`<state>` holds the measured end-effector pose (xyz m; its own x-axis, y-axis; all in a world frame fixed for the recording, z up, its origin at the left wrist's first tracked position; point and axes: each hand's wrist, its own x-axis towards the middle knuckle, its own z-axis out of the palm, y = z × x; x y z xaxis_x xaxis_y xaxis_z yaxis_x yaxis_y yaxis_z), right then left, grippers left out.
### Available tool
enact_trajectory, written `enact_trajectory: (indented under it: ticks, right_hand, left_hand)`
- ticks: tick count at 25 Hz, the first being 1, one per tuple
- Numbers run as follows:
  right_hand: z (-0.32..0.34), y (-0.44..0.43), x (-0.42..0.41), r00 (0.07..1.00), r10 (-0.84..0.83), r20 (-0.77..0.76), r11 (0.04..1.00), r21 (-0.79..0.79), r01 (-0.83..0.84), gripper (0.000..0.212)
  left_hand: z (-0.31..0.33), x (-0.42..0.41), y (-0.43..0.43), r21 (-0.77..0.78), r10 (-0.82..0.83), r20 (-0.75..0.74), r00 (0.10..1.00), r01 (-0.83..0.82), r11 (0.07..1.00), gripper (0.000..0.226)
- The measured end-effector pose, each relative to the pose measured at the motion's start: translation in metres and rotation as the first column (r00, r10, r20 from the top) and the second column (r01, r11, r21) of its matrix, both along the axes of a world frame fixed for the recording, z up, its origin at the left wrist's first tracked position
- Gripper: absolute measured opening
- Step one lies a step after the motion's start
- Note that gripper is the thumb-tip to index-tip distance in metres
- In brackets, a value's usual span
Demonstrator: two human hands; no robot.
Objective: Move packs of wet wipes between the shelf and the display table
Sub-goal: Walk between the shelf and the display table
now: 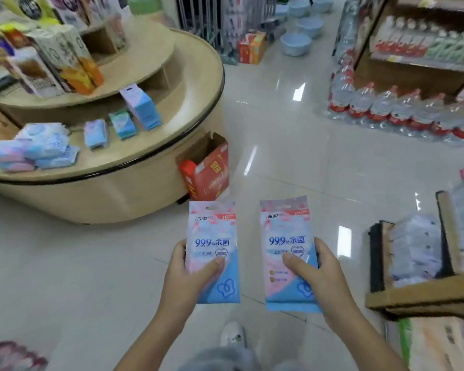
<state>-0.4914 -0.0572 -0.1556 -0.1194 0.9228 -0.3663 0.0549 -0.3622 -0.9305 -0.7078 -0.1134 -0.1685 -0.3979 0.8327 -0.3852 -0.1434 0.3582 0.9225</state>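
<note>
While the person stands on the tiled floor (279, 135), each hand holds one pack of wet wipes upright over the floor, clear of both the table and the shelf. The left hand (190, 274) grips the left pack (212, 236) by its lower left edge, thumb pressed across the front and fingers wrapped behind. The right hand (319, 274) grips the right pack (287, 236) by its lower right edge in the same way, thumb on the front and fingers curled round the back. The two packs are side by side and apart, printed faces toward the camera, pink and pale blue with a blue lower corner.

The round display table (118, 180) is ahead to the left, in tiers with a dark rim. On its lowest tier, near the left edge, is a pile of flat wipes packs (38, 148). Further along the tier three smaller packs (122, 124) stand upright in a row, apart from each other. The upper tiers carry tall boxes (65, 57), blurred. An open red carton (206, 170) is on the floor against the table's base.

At the right edge is the shelf (413, 295), its wooden front lip just beside the right hand; pale wrapped goods (415, 247) stand on it, too blurred to name. Across the aisle, bottled water (399, 111) lines the floor below another rack, and blue basins (296, 44) are stacked beyond. A white shoe (233, 334) shows below the packs.
</note>
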Motion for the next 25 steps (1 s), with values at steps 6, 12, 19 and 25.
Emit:
enact_trajectory:
  ticks: [6, 12, 19, 25]
  right_hand:
    - [-0.016, 0.074, -0.067, 0.991, 0.134, -0.006, 0.988, -0.074, -0.134, 0.024]
    - [-0.033, 0.211, -0.122, 0.968, 0.249, 0.033, 0.967, -0.067, -0.246, 0.023]
    - [-0.011, 0.376, -0.228, 0.909, 0.417, 0.030, 0.909, -0.030, -0.416, 0.024]
    - [-0.025, 0.430, -0.355, 0.862, 0.501, -0.080, 0.858, -0.082, -0.507, 0.026]
  left_hand:
    - [0.005, -0.069, 0.091, 0.043, 0.106, -0.015, 0.994, -0.105, 0.994, 0.056]
    - [-0.011, -0.112, 0.207, 0.050, 0.263, 0.016, 0.965, -0.263, 0.963, 0.052]
    - [-0.025, -0.162, 0.309, -0.009, 0.453, 0.090, 0.887, -0.455, 0.891, 0.042]
    - [-0.055, -0.248, 0.360, -0.025, 0.476, 0.124, 0.871, -0.476, 0.879, 0.038]
